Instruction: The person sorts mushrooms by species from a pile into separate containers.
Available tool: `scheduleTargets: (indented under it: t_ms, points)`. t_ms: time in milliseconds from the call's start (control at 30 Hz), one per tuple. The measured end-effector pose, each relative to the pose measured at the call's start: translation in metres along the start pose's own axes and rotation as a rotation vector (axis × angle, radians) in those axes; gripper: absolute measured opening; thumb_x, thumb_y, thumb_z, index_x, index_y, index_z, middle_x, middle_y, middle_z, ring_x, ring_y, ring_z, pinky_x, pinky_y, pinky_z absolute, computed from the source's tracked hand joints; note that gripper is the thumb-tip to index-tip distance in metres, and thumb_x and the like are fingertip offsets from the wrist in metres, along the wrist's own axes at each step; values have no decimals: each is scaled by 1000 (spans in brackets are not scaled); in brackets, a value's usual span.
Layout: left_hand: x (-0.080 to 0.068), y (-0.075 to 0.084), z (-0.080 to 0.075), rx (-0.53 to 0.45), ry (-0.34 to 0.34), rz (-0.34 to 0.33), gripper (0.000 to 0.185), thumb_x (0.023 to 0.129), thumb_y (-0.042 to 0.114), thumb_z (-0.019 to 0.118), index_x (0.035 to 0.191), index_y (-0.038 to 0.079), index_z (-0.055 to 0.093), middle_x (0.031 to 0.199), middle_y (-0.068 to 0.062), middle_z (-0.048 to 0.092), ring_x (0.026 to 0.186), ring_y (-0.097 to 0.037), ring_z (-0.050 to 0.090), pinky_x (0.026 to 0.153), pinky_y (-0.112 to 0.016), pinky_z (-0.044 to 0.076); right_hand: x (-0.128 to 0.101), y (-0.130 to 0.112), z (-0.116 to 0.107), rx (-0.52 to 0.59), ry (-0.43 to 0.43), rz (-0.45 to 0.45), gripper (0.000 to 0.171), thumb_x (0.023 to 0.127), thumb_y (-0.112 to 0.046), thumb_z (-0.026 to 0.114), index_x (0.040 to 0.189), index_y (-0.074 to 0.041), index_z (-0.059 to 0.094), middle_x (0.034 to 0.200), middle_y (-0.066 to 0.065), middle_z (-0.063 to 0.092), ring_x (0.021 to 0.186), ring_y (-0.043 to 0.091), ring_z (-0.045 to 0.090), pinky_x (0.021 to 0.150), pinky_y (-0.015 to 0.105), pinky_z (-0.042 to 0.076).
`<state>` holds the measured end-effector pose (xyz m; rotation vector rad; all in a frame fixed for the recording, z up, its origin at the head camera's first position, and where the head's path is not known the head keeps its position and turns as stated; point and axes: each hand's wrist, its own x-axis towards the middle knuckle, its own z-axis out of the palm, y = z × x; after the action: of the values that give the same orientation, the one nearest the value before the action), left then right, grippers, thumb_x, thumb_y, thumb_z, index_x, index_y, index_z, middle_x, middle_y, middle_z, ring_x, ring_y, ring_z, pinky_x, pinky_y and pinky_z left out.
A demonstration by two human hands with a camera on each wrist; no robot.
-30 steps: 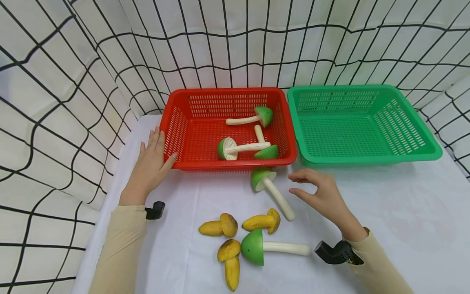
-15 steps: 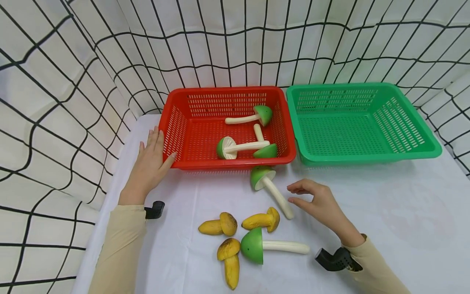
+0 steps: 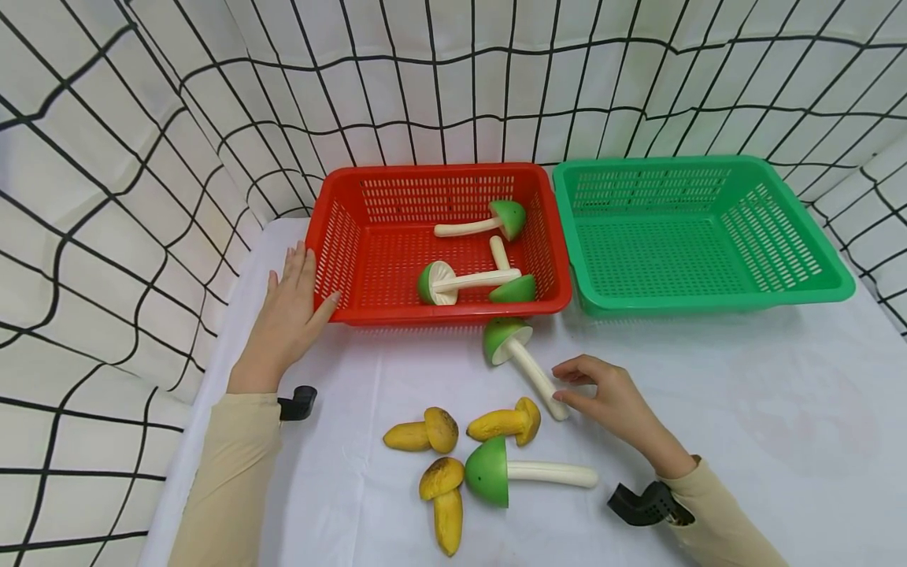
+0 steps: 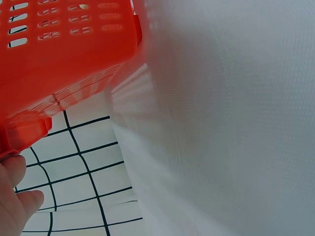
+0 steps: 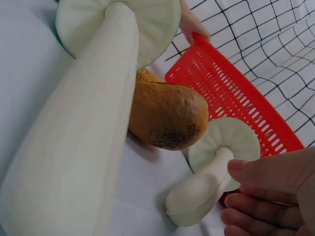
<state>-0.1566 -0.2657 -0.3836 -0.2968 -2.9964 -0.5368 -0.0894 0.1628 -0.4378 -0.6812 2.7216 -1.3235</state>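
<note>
My left hand rests against the left side of the red basket, fingers straight along its wall and thumb at the front corner. In the left wrist view its fingertips touch the basket's rim. My right hand is beside a green-capped toy mushroom lying just in front of the red basket. Its thumb and fingers are parted near the white stem, with the thumb tip at the stem; contact is unclear. In the right wrist view this mushroom lies beside the thumb. Several green-capped mushrooms lie inside the red basket.
A green basket stands right of the red one. On the white cloth lie another green-capped mushroom and three yellow mushrooms: one on the left, one in the middle, one in front. Black-lined white curtains stand behind and at the left.
My right hand has moved down and slightly left, closer to the stem of the green-capped mushroom. My left hand stays on the red basket.
</note>
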Motion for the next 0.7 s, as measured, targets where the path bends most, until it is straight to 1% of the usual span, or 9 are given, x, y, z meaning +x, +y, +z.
scheduleTargets:
  t_ms: [200,433,700]
  points:
    - [0,0,0,-2,2,-4,72,98,34,40,147,-8,8,155,-22,2,143,-33,-3,110,-59,2,0,3,5,-3,-12,20,29,74,-2,77,101,2,67,96,8,68,83,21,66,73,34,54]
    - [1,1,0,3,5,-9,73,97,35,41,147,-8,9,155,-23,4,143,-33,-2,110,-59,3,1,4,11,28,-55,76,29,75,-3,77,102,0,66,91,3,67,79,15,64,70,28,53]
    - [0,2,0,3,8,-7,73,97,34,41,147,-9,10,155,-23,4,143,-34,-1,110,-59,3,4,6,13,14,-95,94,29,76,-8,78,101,-1,66,82,-3,64,73,9,59,66,25,52]
